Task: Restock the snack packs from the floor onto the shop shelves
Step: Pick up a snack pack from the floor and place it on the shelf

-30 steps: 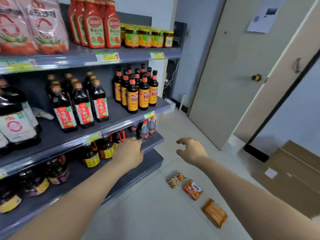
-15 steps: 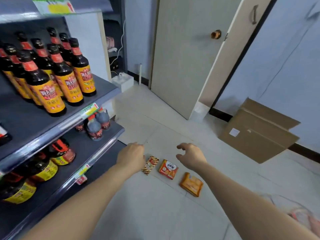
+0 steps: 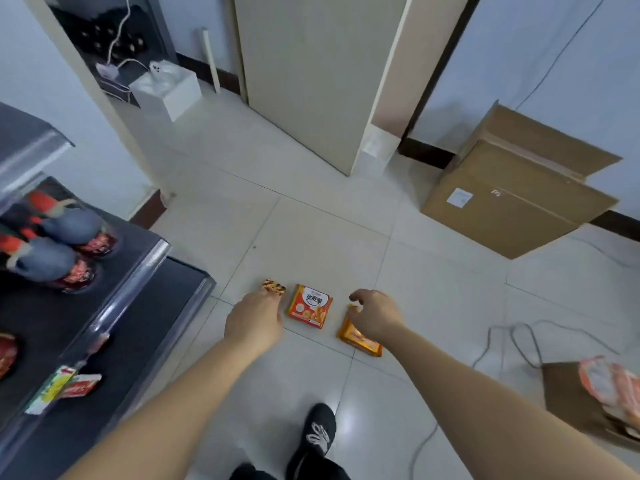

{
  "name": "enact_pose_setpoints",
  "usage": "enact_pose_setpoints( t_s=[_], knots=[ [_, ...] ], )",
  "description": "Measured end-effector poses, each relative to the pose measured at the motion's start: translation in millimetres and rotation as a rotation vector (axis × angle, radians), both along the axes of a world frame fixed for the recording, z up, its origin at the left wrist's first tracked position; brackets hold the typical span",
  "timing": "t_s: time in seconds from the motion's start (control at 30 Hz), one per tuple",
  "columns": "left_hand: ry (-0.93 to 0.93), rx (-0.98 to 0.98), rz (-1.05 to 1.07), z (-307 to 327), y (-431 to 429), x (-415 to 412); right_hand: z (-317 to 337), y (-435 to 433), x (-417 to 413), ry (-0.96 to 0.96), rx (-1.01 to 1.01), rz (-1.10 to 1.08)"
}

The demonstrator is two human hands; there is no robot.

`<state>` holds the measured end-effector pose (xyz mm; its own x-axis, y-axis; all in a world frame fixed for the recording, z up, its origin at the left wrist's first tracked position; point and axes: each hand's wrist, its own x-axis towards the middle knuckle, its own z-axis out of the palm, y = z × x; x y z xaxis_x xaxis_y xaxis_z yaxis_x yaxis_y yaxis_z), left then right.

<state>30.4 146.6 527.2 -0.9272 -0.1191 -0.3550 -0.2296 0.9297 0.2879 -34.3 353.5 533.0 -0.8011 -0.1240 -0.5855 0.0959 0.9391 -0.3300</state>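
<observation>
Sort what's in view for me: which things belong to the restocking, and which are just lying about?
Job: striped snack pack, red snack pack, orange snack pack, shelf, left hand, right hand.

Lying about: cardboard box, white box, paper bag.
</observation>
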Motion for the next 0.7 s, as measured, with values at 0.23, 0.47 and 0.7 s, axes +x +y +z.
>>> enact_pose_setpoints(
  t_s=[0.23, 0.47, 0.7],
  knots=[
    [-0.136, -0.028, -0.055, -124.4, 6.8, -60.2, -130.7, 19.5, -36.8, -0.125, 0.023, -0.088],
    [-0.222, -0.023, -0.13, -282.0, 13.6, -99.3, -293.3, 23.6, -50.2, -0.245, -0.006, -0.248],
    [-0.343, -0.024, -0.141, -447.1, 4.6, -126.6, -454.5, 6.1, -65.5, -0.286, -0.031, -0.31]
  ],
)
